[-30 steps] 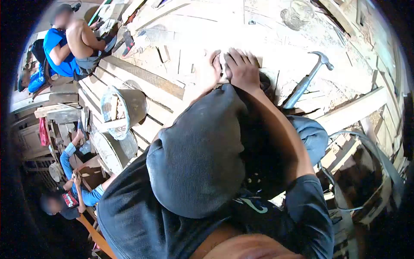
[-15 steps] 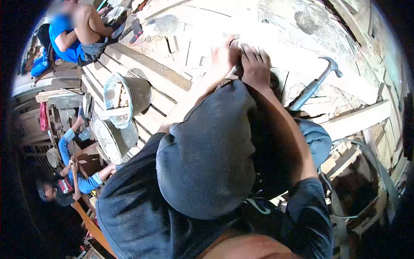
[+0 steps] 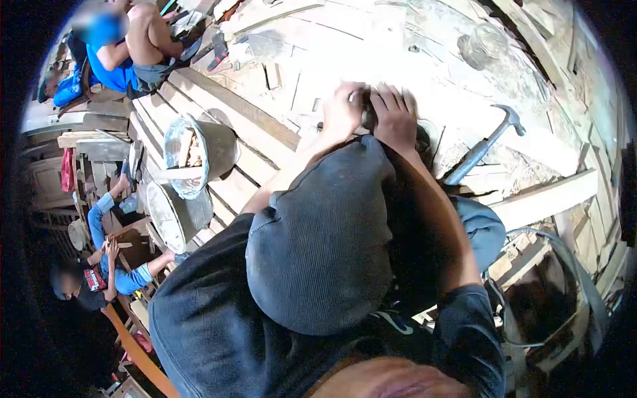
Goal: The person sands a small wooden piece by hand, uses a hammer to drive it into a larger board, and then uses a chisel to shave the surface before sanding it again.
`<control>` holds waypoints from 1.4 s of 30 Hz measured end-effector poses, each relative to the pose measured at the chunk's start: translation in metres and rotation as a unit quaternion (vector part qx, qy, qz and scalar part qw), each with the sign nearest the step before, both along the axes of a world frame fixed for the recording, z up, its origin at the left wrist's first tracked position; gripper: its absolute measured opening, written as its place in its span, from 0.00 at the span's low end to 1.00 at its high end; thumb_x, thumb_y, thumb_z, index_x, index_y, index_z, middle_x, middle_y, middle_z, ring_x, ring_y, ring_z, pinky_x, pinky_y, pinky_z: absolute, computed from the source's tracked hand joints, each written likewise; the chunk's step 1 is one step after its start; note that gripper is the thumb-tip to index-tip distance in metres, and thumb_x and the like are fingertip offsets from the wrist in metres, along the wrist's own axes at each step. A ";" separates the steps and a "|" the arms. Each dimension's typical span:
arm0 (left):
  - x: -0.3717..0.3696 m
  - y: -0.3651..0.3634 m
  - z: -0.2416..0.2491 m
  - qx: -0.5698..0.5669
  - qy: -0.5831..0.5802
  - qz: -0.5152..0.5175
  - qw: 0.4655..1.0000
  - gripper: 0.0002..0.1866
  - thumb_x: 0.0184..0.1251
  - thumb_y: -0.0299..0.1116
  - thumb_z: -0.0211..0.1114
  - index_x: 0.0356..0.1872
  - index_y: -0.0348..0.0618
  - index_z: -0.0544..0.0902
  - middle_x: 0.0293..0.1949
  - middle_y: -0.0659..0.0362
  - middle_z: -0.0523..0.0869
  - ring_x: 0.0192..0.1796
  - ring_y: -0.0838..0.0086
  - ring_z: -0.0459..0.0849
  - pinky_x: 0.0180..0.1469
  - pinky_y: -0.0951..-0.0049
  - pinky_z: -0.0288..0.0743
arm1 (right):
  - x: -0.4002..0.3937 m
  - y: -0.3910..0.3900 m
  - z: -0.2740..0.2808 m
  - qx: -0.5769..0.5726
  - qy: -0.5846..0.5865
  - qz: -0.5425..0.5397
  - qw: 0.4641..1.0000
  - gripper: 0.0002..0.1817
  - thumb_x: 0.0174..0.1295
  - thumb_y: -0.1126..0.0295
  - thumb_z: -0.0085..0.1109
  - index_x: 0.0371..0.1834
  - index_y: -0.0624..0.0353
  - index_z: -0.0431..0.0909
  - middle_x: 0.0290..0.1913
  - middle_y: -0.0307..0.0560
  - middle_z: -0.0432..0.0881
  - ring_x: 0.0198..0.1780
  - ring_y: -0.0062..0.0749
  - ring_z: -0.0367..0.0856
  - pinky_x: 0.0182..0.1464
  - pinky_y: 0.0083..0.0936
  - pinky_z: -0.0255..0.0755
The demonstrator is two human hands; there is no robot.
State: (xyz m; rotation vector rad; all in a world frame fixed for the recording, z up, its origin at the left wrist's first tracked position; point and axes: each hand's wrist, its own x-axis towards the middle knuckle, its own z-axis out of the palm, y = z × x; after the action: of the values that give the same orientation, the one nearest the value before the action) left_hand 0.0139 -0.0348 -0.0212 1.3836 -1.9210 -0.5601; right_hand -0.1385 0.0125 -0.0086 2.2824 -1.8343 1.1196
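Observation:
My left hand [image 3: 342,111] is closed, its fingers curled in front of the dark cap [image 3: 318,225] that fills the middle of the view. Right beside it, my right hand [image 3: 396,121] bends its fingers over a dark object [image 3: 367,118] between the two hands. What this object is I cannot make out, as the hands and cap hide most of it. A claw hammer [image 3: 486,147] with a blue-grey handle lies to the right of my right hand, its head pointing away from me.
Two buckets [image 3: 222,149] stand on the slatted boards at left, one holding wood scraps. A clear jar [image 3: 491,44] lies at the upper right. Near the right knee is a pale plank [image 3: 551,198]. One person in blue [image 3: 109,63] sits upper left, another [image 3: 109,265] lower left.
The whole view has shifted slightly downward. My left hand has drawn back a little toward me, while my right hand keeps its place beside the hammer.

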 end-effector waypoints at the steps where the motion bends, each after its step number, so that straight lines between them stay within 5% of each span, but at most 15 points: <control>1: -0.005 -0.004 0.023 -0.062 -0.037 -0.024 0.997 0.10 0.68 0.23 0.64 0.48 0.38 0.87 0.43 0.46 0.90 0.42 0.59 0.90 0.46 0.65 0.82 | 0.001 0.000 0.000 0.000 0.003 0.001 1.000 0.16 0.60 0.62 0.57 0.47 0.59 0.81 0.61 0.50 0.79 0.66 0.43 0.75 0.72 0.50 0.60; 2: -0.011 -0.005 0.046 -0.121 -0.075 -0.048 0.989 0.10 0.68 0.23 0.64 0.47 0.38 0.87 0.42 0.45 0.90 0.40 0.60 0.90 0.43 0.65 0.81 | 0.003 0.002 -0.001 0.003 0.007 0.003 1.000 0.16 0.60 0.61 0.57 0.46 0.59 0.80 0.61 0.50 0.79 0.66 0.43 0.75 0.72 0.50 0.60; 3: -0.028 -0.013 0.038 0.009 0.005 0.027 1.000 0.09 0.66 0.22 0.65 0.45 0.37 0.88 0.38 0.45 0.88 0.37 0.60 0.88 0.39 0.65 0.80 | 0.003 0.003 0.001 0.007 0.005 0.010 1.000 0.16 0.60 0.61 0.57 0.46 0.60 0.80 0.61 0.51 0.79 0.66 0.44 0.75 0.72 0.51 0.60; 6: -0.025 -0.013 0.035 0.048 0.002 0.025 0.999 0.10 0.65 0.23 0.66 0.45 0.38 0.88 0.36 0.45 0.88 0.36 0.60 0.88 0.40 0.65 0.80 | 0.001 0.005 0.008 0.013 0.009 0.014 1.000 0.16 0.60 0.61 0.57 0.45 0.60 0.80 0.61 0.51 0.79 0.66 0.44 0.75 0.73 0.51 0.60; 8: -0.013 0.001 0.046 -0.071 -0.086 -0.024 0.994 0.11 0.62 0.22 0.68 0.46 0.40 0.89 0.36 0.45 0.88 0.36 0.59 0.89 0.41 0.64 0.81 | 0.001 0.005 0.005 0.024 -0.003 0.012 1.000 0.15 0.60 0.64 0.56 0.46 0.60 0.80 0.60 0.51 0.79 0.66 0.44 0.75 0.73 0.51 0.60; 10: -0.017 0.004 0.040 0.035 0.034 0.005 0.999 0.12 0.61 0.21 0.69 0.46 0.41 0.89 0.38 0.44 0.89 0.39 0.58 0.90 0.44 0.63 0.82 | 0.003 0.004 0.005 0.005 -0.011 0.003 1.000 0.15 0.59 0.65 0.56 0.46 0.61 0.80 0.60 0.52 0.79 0.66 0.44 0.75 0.73 0.51 0.59; 12: -0.023 -0.012 0.037 -0.027 -0.060 0.021 0.998 0.11 0.62 0.21 0.69 0.46 0.40 0.89 0.42 0.42 0.90 0.43 0.58 0.91 0.49 0.62 0.82 | 0.004 0.005 0.005 0.014 -0.012 0.010 1.000 0.15 0.59 0.66 0.56 0.46 0.61 0.81 0.60 0.52 0.79 0.67 0.45 0.75 0.73 0.51 0.59; 15: -0.018 -0.013 0.017 0.041 0.016 0.006 0.999 0.12 0.61 0.22 0.69 0.47 0.39 0.89 0.35 0.45 0.87 0.38 0.55 0.87 0.43 0.63 0.79 | 0.002 0.005 0.002 0.019 0.006 0.014 1.000 0.14 0.59 0.66 0.56 0.45 0.62 0.81 0.61 0.52 0.79 0.67 0.44 0.74 0.73 0.51 0.59; 17: -0.015 -0.010 0.042 -0.087 -0.015 -0.059 0.994 0.14 0.60 0.21 0.68 0.48 0.39 0.89 0.30 0.49 0.82 0.34 0.55 0.81 0.39 0.62 0.75 | 0.000 0.003 -0.001 0.010 -0.002 0.015 1.000 0.14 0.60 0.67 0.54 0.43 0.63 0.82 0.63 0.51 0.78 0.69 0.43 0.73 0.74 0.50 0.58; 24: -0.019 -0.013 0.044 -0.029 0.018 -0.054 0.998 0.16 0.57 0.20 0.65 0.47 0.39 0.88 0.31 0.45 0.80 0.38 0.50 0.80 0.43 0.54 0.74 | 0.000 0.001 -0.006 0.004 0.021 0.002 1.000 0.15 0.62 0.68 0.51 0.45 0.63 0.83 0.66 0.51 0.77 0.70 0.44 0.72 0.75 0.50 0.57; 31: -0.013 0.001 0.044 0.000 -0.023 -0.041 0.999 0.14 0.64 0.20 0.63 0.50 0.39 0.88 0.35 0.43 0.89 0.36 0.52 0.89 0.42 0.61 0.81 | 0.001 0.001 0.002 0.008 -0.001 0.014 1.000 0.14 0.60 0.68 0.53 0.45 0.63 0.82 0.64 0.52 0.77 0.70 0.44 0.72 0.75 0.51 0.58; 32: -0.011 0.007 0.055 -0.068 -0.098 -0.040 0.992 0.14 0.64 0.19 0.62 0.49 0.38 0.87 0.33 0.44 0.89 0.35 0.51 0.89 0.42 0.61 0.82 | 0.002 0.003 0.004 0.007 -0.013 0.015 1.000 0.14 0.60 0.68 0.54 0.45 0.63 0.82 0.63 0.52 0.78 0.69 0.44 0.72 0.74 0.51 0.58; 34: -0.012 0.006 0.056 0.033 -0.034 -0.034 0.998 0.15 0.63 0.18 0.61 0.50 0.38 0.87 0.33 0.45 0.88 0.36 0.51 0.88 0.43 0.60 0.81 | 0.002 0.002 0.005 0.011 -0.016 0.014 1.000 0.14 0.59 0.68 0.54 0.46 0.62 0.81 0.63 0.52 0.78 0.69 0.44 0.72 0.74 0.51 0.58; 40: -0.012 -0.001 0.050 0.002 -0.043 -0.052 0.998 0.19 0.61 0.18 0.60 0.54 0.38 0.85 0.33 0.45 0.87 0.34 0.50 0.85 0.43 0.59 0.81 | -0.001 0.003 -0.001 0.012 0.011 0.011 1.000 0.15 0.60 0.65 0.55 0.46 0.59 0.81 0.62 0.50 0.78 0.68 0.44 0.73 0.73 0.49 0.58; 42: -0.012 0.008 0.059 -0.015 -0.101 -0.034 0.994 0.15 0.65 0.21 0.60 0.51 0.37 0.87 0.39 0.41 0.89 0.43 0.48 0.89 0.47 0.56 0.81 | 0.001 0.003 0.000 0.014 -0.011 0.010 1.000 0.15 0.60 0.64 0.56 0.46 0.59 0.82 0.62 0.50 0.78 0.67 0.44 0.74 0.73 0.49 0.58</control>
State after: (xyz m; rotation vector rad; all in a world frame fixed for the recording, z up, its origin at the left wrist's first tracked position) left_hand 0.0014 -0.0271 0.0380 1.4046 -2.1362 -0.4350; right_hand -0.1374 0.0158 -0.0082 2.3170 -1.8506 1.1347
